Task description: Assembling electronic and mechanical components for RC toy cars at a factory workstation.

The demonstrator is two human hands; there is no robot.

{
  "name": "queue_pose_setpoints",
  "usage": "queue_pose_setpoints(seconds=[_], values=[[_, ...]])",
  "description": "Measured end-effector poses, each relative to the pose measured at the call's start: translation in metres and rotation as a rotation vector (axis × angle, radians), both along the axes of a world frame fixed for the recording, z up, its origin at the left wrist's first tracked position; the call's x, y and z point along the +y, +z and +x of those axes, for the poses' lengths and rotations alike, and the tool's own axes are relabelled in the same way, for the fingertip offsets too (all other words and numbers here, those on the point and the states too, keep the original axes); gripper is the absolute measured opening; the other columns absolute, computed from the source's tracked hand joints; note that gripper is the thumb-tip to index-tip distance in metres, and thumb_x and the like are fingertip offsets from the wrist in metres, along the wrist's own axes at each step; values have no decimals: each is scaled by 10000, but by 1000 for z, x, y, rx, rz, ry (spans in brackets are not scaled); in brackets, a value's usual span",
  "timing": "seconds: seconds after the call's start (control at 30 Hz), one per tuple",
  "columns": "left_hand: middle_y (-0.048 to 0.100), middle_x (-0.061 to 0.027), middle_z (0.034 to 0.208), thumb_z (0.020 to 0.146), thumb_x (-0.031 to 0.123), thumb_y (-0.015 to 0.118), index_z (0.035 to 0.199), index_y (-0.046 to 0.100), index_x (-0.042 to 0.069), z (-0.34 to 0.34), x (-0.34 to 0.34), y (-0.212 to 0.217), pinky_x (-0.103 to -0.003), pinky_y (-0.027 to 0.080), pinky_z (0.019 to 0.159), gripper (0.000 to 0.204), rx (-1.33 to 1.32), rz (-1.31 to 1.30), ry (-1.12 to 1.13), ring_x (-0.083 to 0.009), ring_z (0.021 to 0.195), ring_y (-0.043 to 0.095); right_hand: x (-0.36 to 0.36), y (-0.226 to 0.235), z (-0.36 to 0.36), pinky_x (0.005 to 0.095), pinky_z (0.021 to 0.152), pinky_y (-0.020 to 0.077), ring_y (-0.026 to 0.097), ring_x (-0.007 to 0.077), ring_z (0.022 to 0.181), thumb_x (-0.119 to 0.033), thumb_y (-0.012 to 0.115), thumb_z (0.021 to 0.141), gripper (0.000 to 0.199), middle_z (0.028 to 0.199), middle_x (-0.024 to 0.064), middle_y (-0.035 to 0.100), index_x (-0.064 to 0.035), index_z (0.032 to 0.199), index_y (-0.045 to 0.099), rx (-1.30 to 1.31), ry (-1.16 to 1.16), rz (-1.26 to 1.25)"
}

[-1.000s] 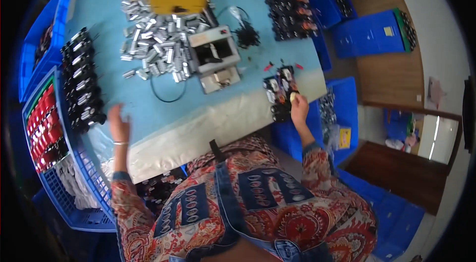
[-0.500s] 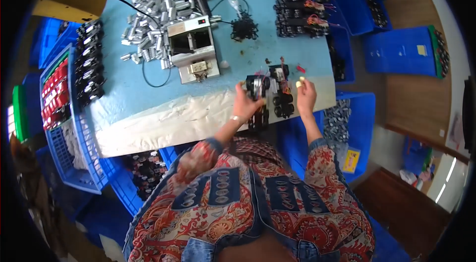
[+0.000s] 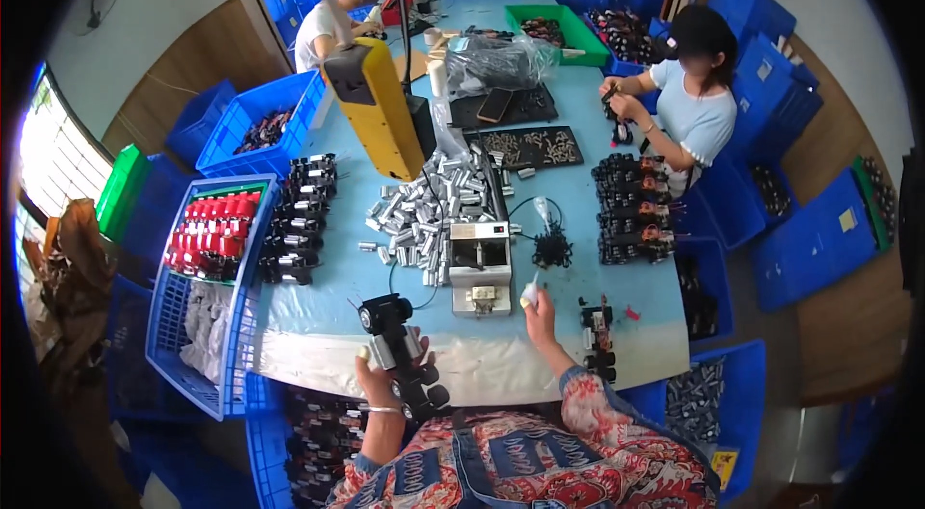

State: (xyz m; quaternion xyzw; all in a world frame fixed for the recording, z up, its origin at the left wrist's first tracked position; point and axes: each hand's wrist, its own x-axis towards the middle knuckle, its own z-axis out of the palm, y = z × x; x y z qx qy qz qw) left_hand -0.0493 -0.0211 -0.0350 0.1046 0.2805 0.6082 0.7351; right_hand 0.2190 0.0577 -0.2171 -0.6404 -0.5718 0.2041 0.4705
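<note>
My left hand (image 3: 378,384), with a pale cover on the thumb, grips a black toy car chassis (image 3: 405,365) with fat wheels and a silver cylindrical motor, tilted above the table's near edge. Closed fingers of my right hand (image 3: 542,324) hold a small white pointed thing (image 3: 535,285), perhaps a nozzle bottle; most of it is hidden. Just beyond the right hand stands a metal-cased device (image 3: 480,268) with a pale block on its front. A second chassis (image 3: 597,340) with wires lies to the right, near a small red piece (image 3: 632,313).
Loose silver motors (image 3: 419,220) are heaped mid-table beside a yellow machine (image 3: 376,109). Chassis rows (image 3: 299,220) stand left, others (image 3: 631,210) right. A blue crate (image 3: 159,345) holds red car bodies. One co-worker (image 3: 699,95) handles parts at right; another sits far left.
The view has tilted up. My left hand has lifted the chassis and carried it left. My right hand has left the other chassis's side and now holds the white pointed thing.
</note>
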Motion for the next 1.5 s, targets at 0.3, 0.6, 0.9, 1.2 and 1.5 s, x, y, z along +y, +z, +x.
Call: queue_pose_setpoints(seconds=[0.3,0.6,0.9,1.2,1.5], values=[[426,-168,1251,741,641,511,1299,337,15,8,41,30,-395,439,825,856,-580,22,-141,-295,998,509,-62,244,-33,235,780,421,503,112,869,-117,653,777,342,959,39,496,-30,1067,495,681,293,201],[500,-199,1139,731,609,572,1292,318,-27,24,45,81,-372,471,838,885,-768,122,-146,-292,919,548,-86,283,-75,303,630,438,502,198,719,-250,640,769,322,843,90,493,-31,943,480,614,376,517],[520,-200,1106,714,615,587,1289,322,-33,17,40,69,-352,476,841,906,-732,199,-205,-278,911,555,-93,280,-85,290,544,416,487,189,654,-265,627,780,314,808,99,477,-17,896,473,319,428,568],[518,-204,1117,722,605,587,1290,321,-33,22,41,74,-354,487,828,895,-717,186,-123,-287,912,564,-89,280,-85,287,550,428,514,198,668,-232,646,775,305,808,103,496,-5,905,489,305,443,550],[472,-202,1188,732,593,586,1301,316,-15,25,41,78,-374,485,840,875,-718,175,-63,-291,982,543,-90,280,-83,293,549,438,516,201,675,-232,647,776,307,813,101,496,-6,907,486,299,447,550]])
